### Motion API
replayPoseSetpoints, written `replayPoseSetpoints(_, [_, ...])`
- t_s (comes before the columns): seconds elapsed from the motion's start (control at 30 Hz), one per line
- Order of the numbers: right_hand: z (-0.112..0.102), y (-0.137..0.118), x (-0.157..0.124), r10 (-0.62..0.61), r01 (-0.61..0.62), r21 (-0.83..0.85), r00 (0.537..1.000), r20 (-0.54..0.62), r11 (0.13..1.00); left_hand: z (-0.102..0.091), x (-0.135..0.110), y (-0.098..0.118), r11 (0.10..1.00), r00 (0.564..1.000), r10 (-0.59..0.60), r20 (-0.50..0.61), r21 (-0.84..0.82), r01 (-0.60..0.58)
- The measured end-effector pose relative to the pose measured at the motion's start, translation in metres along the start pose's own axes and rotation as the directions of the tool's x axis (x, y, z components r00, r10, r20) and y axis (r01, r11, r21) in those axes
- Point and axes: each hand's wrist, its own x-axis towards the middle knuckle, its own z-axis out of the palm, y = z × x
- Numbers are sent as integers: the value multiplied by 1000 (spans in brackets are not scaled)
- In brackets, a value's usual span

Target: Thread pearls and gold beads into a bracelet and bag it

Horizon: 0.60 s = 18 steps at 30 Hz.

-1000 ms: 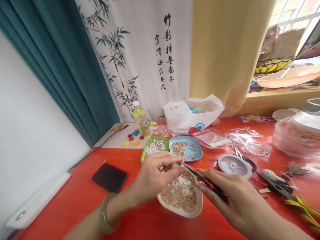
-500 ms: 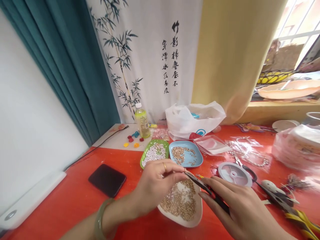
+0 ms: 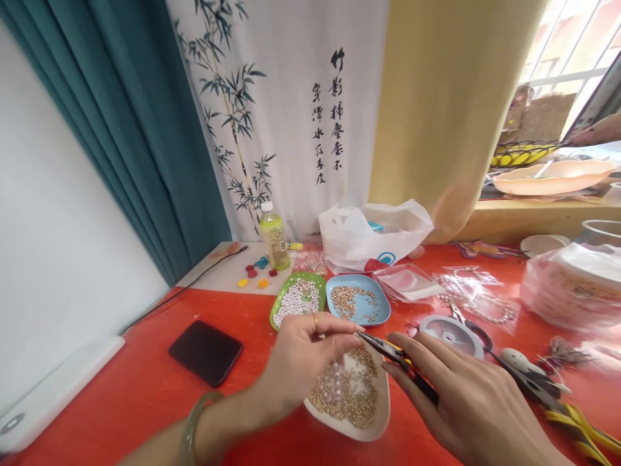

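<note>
My right hand (image 3: 456, 388) is wrapped round needle-nose pliers (image 3: 385, 348), their jaws pointing left. The plier tips meet the fingertips of my left hand (image 3: 301, 353), which is closed in a pinch. From that pinch a strand of pearl beads (image 3: 337, 383) seems to hang; its end at the tips is too small to make out. Below both hands stands a white tray (image 3: 383, 414) with many small gold beads (image 3: 363, 411). Behind them are a green tray (image 3: 276, 304) of white pearl beads (image 3: 295, 303) and a blue tray (image 3: 383, 301) of gold beads and findings.
A black phone (image 3: 206, 353) lies on the red table at left. To the right are a thread spool (image 3: 451, 336), scissors (image 3: 478, 333) and yellow-handled pliers (image 3: 572, 421). Farther back stand a bottle (image 3: 274, 236) and a white plastic bag (image 3: 376, 236).
The pliers have rolled slightly in my right hand, showing more of their jaws and yellow handle. The pearl strand below my left hand shows more clearly. The view has shifted a little.
</note>
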Motion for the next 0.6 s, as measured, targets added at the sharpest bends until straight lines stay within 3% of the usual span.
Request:
replayPoseSetpoints(0.33, [-4, 3, -1, -23, 23, -80, 1000, -4, 997, 1, 0, -3, 991, 1000, 2, -8, -132, -3])
replayPoseSetpoints(0.47, [-7, 3, 1, -8, 7, -113, 1000, -11, 994, 1, 1, -7, 997, 998, 53, -31, -48, -54])
replayPoseSetpoints(0.6, [-11, 4, 4, -8, 7, -138, 1000, -3, 990, -1, 2, -11, 981, 983, 179, -40, 79, -175])
